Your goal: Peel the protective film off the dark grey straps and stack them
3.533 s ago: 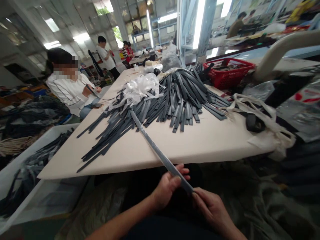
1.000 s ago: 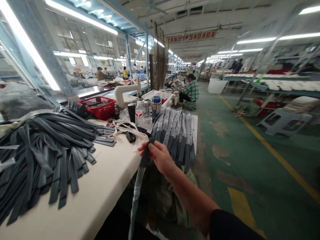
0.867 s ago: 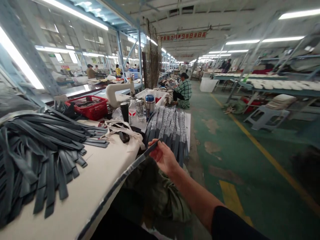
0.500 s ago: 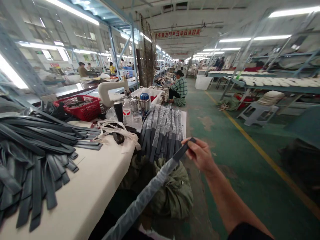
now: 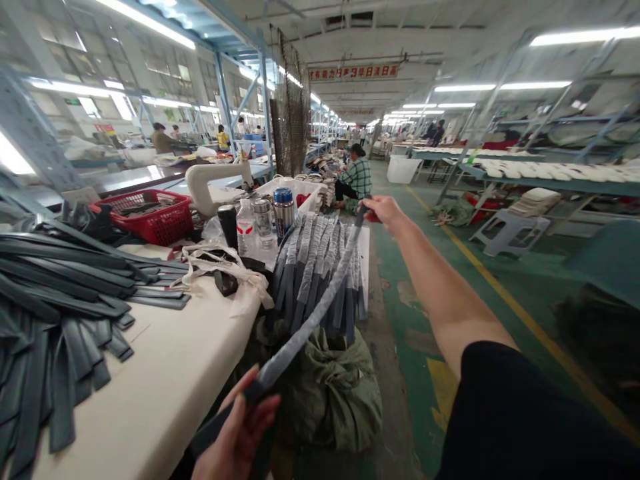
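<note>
A dark grey strap (image 5: 320, 310), its middle wrapped in clear plastic film, runs slantwise between my two hands. My right hand (image 5: 384, 212) pinches its far end, with the arm stretched forward. Nearer to me, my left hand (image 5: 240, 423) is closed round the lower part of the strap, where the film ends. Behind the strap, a row of film-wrapped straps (image 5: 305, 267) hangs over the end of the table. Many unwrapped dark straps (image 5: 60, 287) lie heaped on the cream-covered table (image 5: 165, 360) at the left.
A red basket (image 5: 163, 217), a steel thermos (image 5: 283, 210) and a plastic bottle (image 5: 245, 227) stand at the back of the table. Below the hanging straps sits a green cloth sack (image 5: 340, 393). A person (image 5: 356, 175) in a checked shirt sits farther down the aisle.
My right hand has moved up and forward with the strap's end. My left hand has come into view at the bottom, holding the strap's lower part, and the strap now slopes more steeply.
</note>
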Tool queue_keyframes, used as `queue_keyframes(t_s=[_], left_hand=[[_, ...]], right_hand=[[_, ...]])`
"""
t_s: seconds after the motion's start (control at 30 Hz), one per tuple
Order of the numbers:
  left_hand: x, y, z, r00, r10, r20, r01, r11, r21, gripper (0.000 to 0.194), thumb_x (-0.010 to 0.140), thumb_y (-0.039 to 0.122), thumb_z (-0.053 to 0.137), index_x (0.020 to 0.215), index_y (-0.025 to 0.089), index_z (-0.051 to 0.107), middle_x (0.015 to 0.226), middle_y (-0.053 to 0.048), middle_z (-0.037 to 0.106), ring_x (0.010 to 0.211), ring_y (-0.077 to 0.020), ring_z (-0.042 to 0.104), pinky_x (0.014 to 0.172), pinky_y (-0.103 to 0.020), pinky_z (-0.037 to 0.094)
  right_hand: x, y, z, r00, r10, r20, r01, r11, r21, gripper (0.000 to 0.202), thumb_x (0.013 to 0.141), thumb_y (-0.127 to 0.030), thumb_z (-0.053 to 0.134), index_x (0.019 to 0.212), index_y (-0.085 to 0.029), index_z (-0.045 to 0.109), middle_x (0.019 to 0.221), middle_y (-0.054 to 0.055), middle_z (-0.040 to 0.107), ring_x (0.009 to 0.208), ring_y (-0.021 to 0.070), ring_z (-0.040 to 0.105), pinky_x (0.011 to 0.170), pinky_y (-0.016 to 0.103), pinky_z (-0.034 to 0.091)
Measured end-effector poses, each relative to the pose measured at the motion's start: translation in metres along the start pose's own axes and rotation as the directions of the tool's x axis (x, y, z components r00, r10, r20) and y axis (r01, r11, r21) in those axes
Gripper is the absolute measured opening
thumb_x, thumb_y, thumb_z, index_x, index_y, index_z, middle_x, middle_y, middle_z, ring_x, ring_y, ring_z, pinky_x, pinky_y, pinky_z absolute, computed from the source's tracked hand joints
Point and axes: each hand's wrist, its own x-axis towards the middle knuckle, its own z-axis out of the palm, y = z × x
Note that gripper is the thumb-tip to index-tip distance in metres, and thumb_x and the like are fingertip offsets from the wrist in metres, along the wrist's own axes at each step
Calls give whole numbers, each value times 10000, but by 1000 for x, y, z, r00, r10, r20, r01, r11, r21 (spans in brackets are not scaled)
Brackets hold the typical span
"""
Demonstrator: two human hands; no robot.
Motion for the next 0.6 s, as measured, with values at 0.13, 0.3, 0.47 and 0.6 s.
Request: queue_keyframes(t_s=[0.13, 0.3, 0.47, 0.6], left_hand=[[104, 15, 86, 983, 36, 182, 33, 931, -364, 586, 858, 546, 621, 1378, 297, 513, 1210, -72, 700, 1061, -191, 690, 909, -300, 541], [177, 2, 151, 990, -8, 144, 66, 913, -403, 543, 894, 425, 631, 1387, 240, 499, 1235, -120, 655, 942, -167, 707, 809, -259, 534], [167, -34, 135, 953, 105, 286, -105, 994, -15, 654, 719, 272, 794, 1335, 235, 576, 1114, -81, 703, 898, -180, 673, 809, -275, 512], [129, -63, 81, 852, -22, 524, -156, 943, 293, 575, 727, 218, 708, 1296, 243, 631, 1001, -46, 747, 683, -153, 629, 668, -269, 505]], right_hand=[[43, 6, 14, 995, -86, -46, 78, 986, -150, 302, 991, -362, 566, 1197, -145, 602, 1158, 74, 637, 957, 189, 660, 810, 368, 579], [24, 91, 45, 996, -66, 64, 88, 891, -446, 329, 961, -334, 615, 1245, -171, 587, 1268, 94, 599, 1081, 238, 621, 911, 455, 544], [6, 160, 53, 976, -59, 211, 179, 769, -614, 296, 967, -330, 605, 1223, -180, 604, 1276, 93, 600, 1097, 234, 615, 936, 458, 532], [12, 165, 48, 948, -152, 279, 304, 688, -659, 326, 964, -316, 608, 1265, -191, 587, 1380, 103, 537, 1214, 269, 552, 1017, 512, 473]])
